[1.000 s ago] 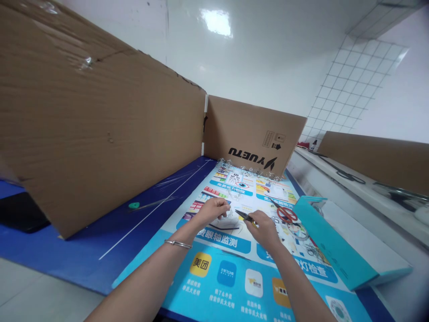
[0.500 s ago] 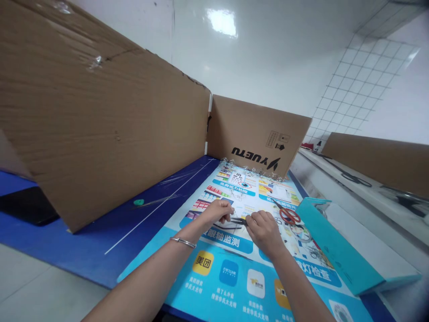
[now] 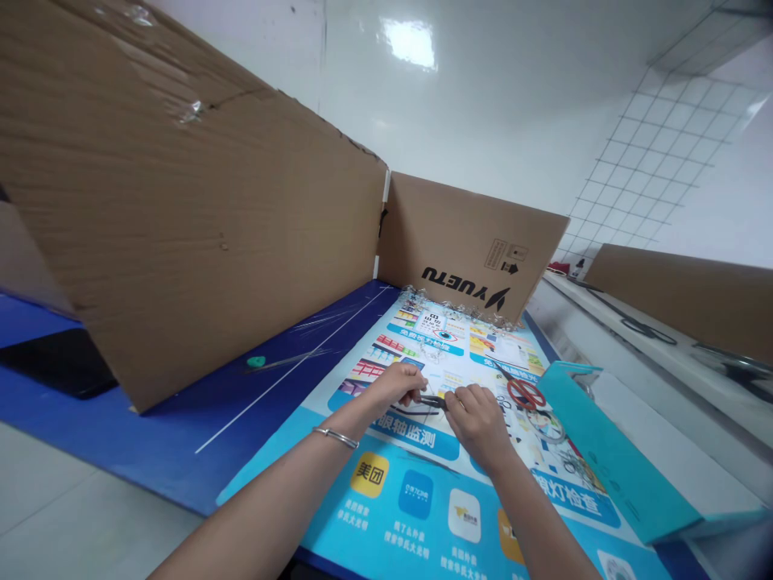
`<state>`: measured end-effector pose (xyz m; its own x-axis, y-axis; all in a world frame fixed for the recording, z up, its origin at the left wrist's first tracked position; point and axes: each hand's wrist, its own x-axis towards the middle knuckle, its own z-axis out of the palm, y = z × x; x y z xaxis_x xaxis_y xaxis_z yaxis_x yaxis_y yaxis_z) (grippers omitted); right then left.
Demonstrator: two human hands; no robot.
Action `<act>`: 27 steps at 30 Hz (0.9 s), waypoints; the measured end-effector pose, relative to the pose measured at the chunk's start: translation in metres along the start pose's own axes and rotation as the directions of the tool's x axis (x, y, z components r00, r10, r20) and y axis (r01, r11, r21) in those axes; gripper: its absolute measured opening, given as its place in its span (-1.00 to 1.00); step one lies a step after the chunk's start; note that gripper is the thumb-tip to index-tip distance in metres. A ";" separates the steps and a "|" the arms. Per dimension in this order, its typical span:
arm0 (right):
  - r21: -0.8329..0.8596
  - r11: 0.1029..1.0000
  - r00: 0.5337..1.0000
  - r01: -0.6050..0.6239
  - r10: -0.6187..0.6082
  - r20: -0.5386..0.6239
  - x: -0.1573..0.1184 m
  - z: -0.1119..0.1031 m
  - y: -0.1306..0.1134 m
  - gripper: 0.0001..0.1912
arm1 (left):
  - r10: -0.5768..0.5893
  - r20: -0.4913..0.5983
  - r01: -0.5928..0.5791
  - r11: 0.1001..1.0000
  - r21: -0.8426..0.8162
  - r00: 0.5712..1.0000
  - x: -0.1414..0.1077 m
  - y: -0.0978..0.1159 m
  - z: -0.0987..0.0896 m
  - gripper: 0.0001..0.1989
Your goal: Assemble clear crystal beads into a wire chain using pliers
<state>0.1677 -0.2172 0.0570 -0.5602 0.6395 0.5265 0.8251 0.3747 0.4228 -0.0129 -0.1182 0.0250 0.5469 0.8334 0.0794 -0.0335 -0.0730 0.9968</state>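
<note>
My right hand [image 3: 477,419] is wrapped round a pair of dark pliers [image 3: 432,400], whose jaws point left. The jaws reach my left hand [image 3: 403,383], which is closed in a pinch. Whatever sits between its fingers is too small to make out. Both hands are over the printed poster [image 3: 416,435], and a thin dark strip lies on it just below the pliers. Right of my right hand rest scissors with red handles [image 3: 525,394]. A coil of wire [image 3: 547,425] lies a little nearer.
Tall cardboard panels [image 3: 241,201] stand along the left and at the back. An open turquoise box [image 3: 628,467] lies at the right edge. Crumpled clear plastic [image 3: 471,309] runs along the back. A small green item [image 3: 256,362] is on the blue surface [image 3: 290,370].
The plier jaws, seen slightly apart before, now meet the fingertips of my left hand and look closer together. The whole view has shifted a little.
</note>
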 end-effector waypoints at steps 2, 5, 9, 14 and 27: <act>0.001 1.000 1.000 0.003 -0.003 -0.005 0.000 0.000 0.000 -0.80 | -0.003 0.000 0.003 1.000 0.001 1.000 0.000 0.000 0.000 -0.82; -0.006 1.000 1.000 0.010 -0.010 -0.008 0.000 0.001 -0.001 -0.80 | -0.010 0.001 0.010 1.000 0.001 1.000 0.000 0.000 0.000 -0.82; -0.025 1.000 1.000 0.017 -0.018 -0.021 -0.001 0.003 -0.001 -0.80 | -0.024 0.007 0.024 1.000 -0.006 1.000 -0.001 0.001 0.000 -0.82; -0.039 0.999 0.999 0.024 -0.025 -0.035 -0.003 0.007 0.001 -0.80 | -0.039 0.021 0.040 0.999 -0.013 0.999 -0.002 0.004 0.000 -0.82; -0.049 0.999 1.000 0.019 -0.020 -0.023 -0.005 0.009 0.000 -0.80 | -0.020 0.040 0.021 1.000 -0.021 0.999 -0.001 0.001 0.000 -0.80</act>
<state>0.1714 -0.2141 0.0478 -0.5779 0.6162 0.5351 0.8100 0.3531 0.4682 -0.0132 -0.1188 0.0263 0.5807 0.8120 0.0585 -0.0389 -0.0440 0.9983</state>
